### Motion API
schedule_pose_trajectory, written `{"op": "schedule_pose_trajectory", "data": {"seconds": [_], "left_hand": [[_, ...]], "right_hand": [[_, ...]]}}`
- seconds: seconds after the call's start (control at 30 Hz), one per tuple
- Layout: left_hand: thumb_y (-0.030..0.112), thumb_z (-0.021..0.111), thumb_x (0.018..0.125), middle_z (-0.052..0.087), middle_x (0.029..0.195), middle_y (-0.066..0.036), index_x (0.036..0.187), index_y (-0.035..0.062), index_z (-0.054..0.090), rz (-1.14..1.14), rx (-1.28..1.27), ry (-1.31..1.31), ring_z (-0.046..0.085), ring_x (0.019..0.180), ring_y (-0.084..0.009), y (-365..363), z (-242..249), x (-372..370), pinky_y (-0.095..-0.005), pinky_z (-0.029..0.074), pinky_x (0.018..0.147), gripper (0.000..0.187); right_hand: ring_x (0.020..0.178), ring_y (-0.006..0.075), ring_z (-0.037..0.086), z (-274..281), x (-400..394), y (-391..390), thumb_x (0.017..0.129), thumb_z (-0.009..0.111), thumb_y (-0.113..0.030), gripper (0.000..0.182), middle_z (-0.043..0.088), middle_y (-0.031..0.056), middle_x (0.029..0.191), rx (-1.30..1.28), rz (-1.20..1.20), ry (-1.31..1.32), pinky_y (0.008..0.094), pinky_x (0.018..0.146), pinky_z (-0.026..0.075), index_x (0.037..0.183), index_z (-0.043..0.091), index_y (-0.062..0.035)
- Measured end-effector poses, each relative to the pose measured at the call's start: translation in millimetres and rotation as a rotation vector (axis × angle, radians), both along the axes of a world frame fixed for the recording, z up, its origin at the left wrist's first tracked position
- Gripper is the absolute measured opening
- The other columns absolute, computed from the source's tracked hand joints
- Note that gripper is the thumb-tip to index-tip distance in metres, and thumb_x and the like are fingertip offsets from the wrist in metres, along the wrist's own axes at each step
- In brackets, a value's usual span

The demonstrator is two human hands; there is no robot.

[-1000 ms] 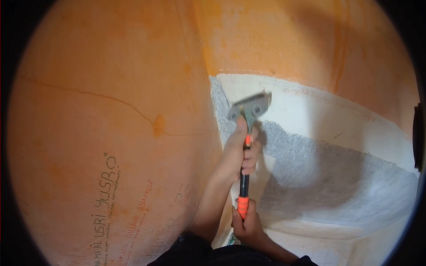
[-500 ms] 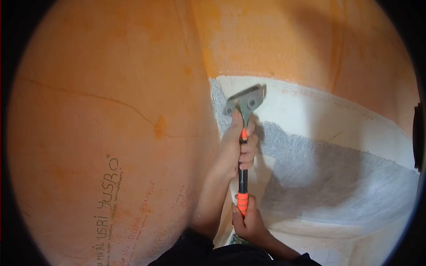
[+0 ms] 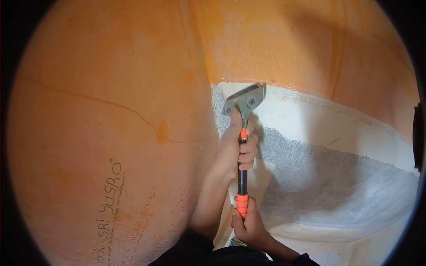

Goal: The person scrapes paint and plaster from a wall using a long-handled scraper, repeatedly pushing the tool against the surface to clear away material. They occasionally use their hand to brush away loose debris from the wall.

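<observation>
A long-handled scraper (image 3: 242, 179) stands nearly upright in the view, with a wide grey metal head, a black shaft and orange grip parts. My left hand (image 3: 242, 148) is wrapped round the upper shaft, its thumb stretched up along the neck below the head. Lower down, my right hand (image 3: 248, 219) is closed round the orange end grip. The scraper's head lies over the white band (image 3: 288, 108) near its upper left corner, close to the orange paint edge. Whether the blade touches the surface cannot be made out.
An orange wall (image 3: 111, 66) with a crack and handwriting fills the left side. Orange paint (image 3: 275, 44) spans the top. Below the white band runs a rough grey patch (image 3: 310, 168), crossed by shadows. A dark object (image 3: 417, 137) shows at the right edge.
The wall and its paint edge sit slightly lower in the view, while the scraper and both hands stay almost in the same place. Both hands keep their hold.
</observation>
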State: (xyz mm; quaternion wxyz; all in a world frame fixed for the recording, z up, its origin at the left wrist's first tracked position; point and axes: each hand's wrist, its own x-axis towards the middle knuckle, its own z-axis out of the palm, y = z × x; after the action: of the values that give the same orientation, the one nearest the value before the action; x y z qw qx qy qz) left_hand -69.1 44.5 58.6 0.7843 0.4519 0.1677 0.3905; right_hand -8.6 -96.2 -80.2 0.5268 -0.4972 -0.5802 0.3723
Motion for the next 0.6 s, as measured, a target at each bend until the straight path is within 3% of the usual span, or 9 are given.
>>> {"op": "schedule_pose_trajectory", "data": {"seconds": [0.07, 0.13, 0.17, 0.27, 0.6], "left_hand": [[0.070, 0.027, 0.094, 0.026, 0.051, 0.009, 0.078, 0.0201, 0.039, 0.000, 0.009, -0.022, 0.019, 0.037, -0.0026, 1, -1, 0, -0.0208, 0.015, 0.031, 0.054], [0.070, 0.027, 0.094, 0.027, 0.052, 0.008, 0.079, 0.0198, 0.039, -0.028, -0.016, 0.012, 0.019, 0.037, -0.0023, -6, -10, 1, -0.0203, 0.016, 0.030, 0.054], [0.068, 0.026, 0.095, 0.024, 0.049, 0.009, 0.077, 0.0197, 0.042, 0.028, -0.037, -0.006, 0.015, 0.034, -0.0026, -5, -9, 4, -0.0208, 0.013, 0.028, 0.053], [0.070, 0.028, 0.093, 0.026, 0.051, 0.008, 0.078, 0.0193, 0.040, 0.038, 0.026, -0.044, 0.019, 0.037, -0.0021, 2, 11, 0, -0.0202, 0.016, 0.030, 0.054], [0.070, 0.030, 0.092, 0.026, 0.051, 0.010, 0.078, 0.0203, 0.040, -0.030, -0.023, -0.074, 0.021, 0.036, -0.0010, 5, 9, -3, -0.0195, 0.016, 0.029, 0.053]], "right_hand": [[0.055, 0.0141, 0.056, 1, 3, 0, 0.095, 0.050, -0.010, 0.033, 0.055, 0.0075, 0.064, 0.035, 0.027, -0.007, 0.0306, 0.053, 0.045, 0.122, 0.035, 0.0017], [0.065, 0.0421, 0.064, -1, 2, -10, 0.092, 0.055, -0.014, 0.045, 0.061, 0.0232, 0.074, -0.157, 0.014, 0.028, 0.0465, 0.059, 0.049, 0.126, 0.032, 0.0020], [0.065, 0.0421, 0.064, 2, 6, -5, 0.092, 0.055, -0.014, 0.045, 0.061, 0.0232, 0.074, -0.153, 0.013, 0.028, 0.0465, 0.059, 0.049, 0.126, 0.032, 0.0020], [0.066, 0.0424, 0.064, 10, 12, -2, 0.092, 0.056, -0.015, 0.046, 0.061, 0.0243, 0.076, -0.072, 0.059, -0.050, 0.0460, 0.060, 0.049, 0.127, 0.031, 0.0023], [0.064, 0.0410, 0.063, 14, 9, 2, 0.093, 0.055, -0.015, 0.048, 0.060, 0.0238, 0.074, 0.032, 0.053, -0.037, 0.0460, 0.059, 0.049, 0.129, 0.030, 0.0032]]}}
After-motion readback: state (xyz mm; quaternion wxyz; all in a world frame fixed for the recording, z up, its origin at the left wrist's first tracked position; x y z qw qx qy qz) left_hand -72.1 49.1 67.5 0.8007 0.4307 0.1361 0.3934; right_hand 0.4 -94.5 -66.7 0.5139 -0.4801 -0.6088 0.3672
